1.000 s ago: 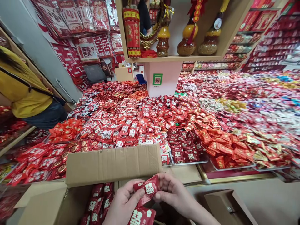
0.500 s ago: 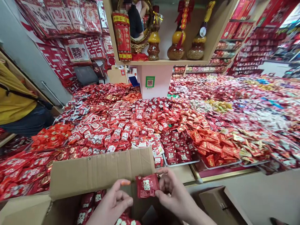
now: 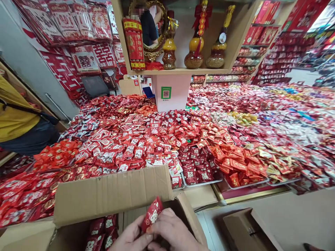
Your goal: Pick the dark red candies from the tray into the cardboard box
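Red packet (image 3: 152, 213) over the open box (image 3: 112, 191).
Pinched in fingers of left hand (image 3: 132, 235) and right hand (image 3: 170, 229), near the box's back right corner; more packets (image 3: 97, 228) inside, toward the left edge; silver tray (image 3: 202, 183) past the back edge.

Left grip (image 3: 134, 234) just beside right grip (image 3: 171, 228) (both curled), low in front.

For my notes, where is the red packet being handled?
In the head view, low, just left of centre, the red packet is between the left hand and right hand, over the open carton.
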{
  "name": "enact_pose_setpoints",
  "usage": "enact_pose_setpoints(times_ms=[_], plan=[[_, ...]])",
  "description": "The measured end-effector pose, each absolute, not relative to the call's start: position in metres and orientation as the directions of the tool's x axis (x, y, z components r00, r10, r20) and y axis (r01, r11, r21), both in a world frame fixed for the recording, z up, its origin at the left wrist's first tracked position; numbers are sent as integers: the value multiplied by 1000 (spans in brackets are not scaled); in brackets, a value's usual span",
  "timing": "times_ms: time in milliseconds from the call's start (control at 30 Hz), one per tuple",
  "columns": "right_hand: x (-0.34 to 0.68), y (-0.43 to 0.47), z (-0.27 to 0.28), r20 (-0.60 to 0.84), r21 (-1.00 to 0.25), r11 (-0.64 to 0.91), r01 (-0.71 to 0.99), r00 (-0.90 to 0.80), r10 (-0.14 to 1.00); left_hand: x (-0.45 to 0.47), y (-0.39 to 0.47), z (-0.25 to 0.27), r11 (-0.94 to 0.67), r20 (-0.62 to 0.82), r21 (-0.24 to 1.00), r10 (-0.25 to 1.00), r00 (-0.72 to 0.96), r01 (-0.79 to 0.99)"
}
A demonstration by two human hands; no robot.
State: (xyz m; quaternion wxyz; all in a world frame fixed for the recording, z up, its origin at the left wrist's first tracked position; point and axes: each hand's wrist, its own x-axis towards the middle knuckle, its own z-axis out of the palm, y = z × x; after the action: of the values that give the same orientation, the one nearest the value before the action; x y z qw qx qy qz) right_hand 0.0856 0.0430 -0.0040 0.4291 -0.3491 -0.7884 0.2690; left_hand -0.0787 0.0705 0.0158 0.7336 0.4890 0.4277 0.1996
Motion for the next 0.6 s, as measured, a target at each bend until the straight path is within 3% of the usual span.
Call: enact_pose_setpoints(times_ms=[167, 267, 333, 400, 600], plan=[[95, 31, -6, 413, -856, 406, 322, -48, 909, -66, 68, 27, 508, -478, 854, 683, 552, 111], [103, 32, -9, 196, -969, 167, 181, 160, 967, -61, 67, 28, 528, -474, 843, 638, 607, 103], [107, 36, -8, -18, -999, -15, -35, 85, 996, -59, 67, 29, 527, -482, 841, 619, 620, 127], [111, 39, -6, -122, -980, -127, -152, -41, 992, -56, 67, 30, 537, -498, 834, 629, 598, 130], [111, 39, -12, -143, -963, -138, -233, 3, 990, -51, 68, 26, 571, -541, 810, 640, 546, 134]])
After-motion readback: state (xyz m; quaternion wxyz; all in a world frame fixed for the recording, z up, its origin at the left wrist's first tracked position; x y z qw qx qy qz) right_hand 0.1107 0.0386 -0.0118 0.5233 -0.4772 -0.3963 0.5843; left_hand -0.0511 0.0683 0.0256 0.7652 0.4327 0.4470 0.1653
